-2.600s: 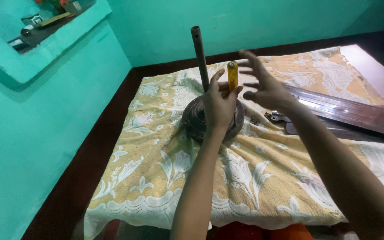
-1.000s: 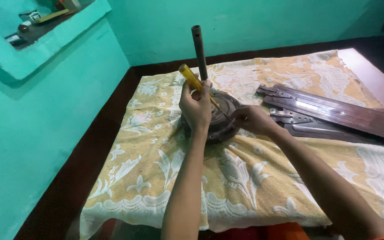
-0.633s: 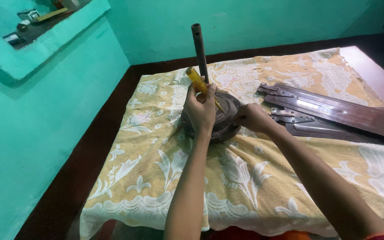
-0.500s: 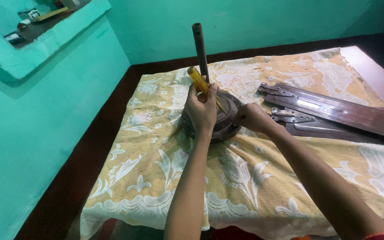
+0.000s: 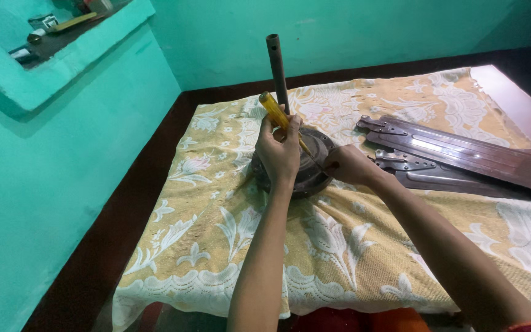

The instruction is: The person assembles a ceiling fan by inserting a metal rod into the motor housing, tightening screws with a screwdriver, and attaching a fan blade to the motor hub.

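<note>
Bare forearms; red cuff at right wrist.

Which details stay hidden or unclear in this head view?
- Screwdriver tip: covered by the right hand.
- Fan motor near side: behind the left hand.
- Fan blades: cut by the right edge.
- Shelf items: too small, cut by the top edge.
</note>
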